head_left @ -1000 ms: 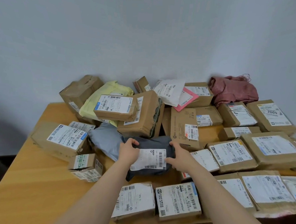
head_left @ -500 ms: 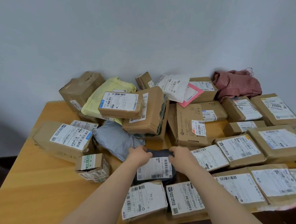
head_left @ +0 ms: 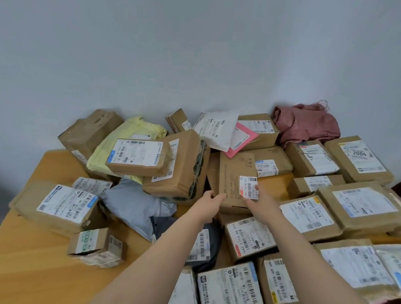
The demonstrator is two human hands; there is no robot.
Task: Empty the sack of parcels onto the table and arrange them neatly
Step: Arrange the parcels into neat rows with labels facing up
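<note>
A flat brown box [head_left: 233,175] with a small white label lies tilted in the middle of the parcel pile. My left hand [head_left: 212,199] grips its near left corner. My right hand [head_left: 257,197] holds the near edge, thumb on the label. The dark grey mailer bag [head_left: 214,235] lies flat on the table under my left forearm, beside a labelled box [head_left: 248,239]. The pink sack [head_left: 307,123] sits crumpled against the wall at the back right.
Labelled boxes lie in rows on the right, among them a large one [head_left: 365,204]. On the left is a loose heap: a yellow bag [head_left: 130,133], a light grey bag [head_left: 135,204], a big box [head_left: 184,165]. Bare wooden table [head_left: 23,270] shows at the near left.
Both hands set the dark grey bag down in the near row, let it go, and reached forward to the flat brown box. The view shifted slightly.
</note>
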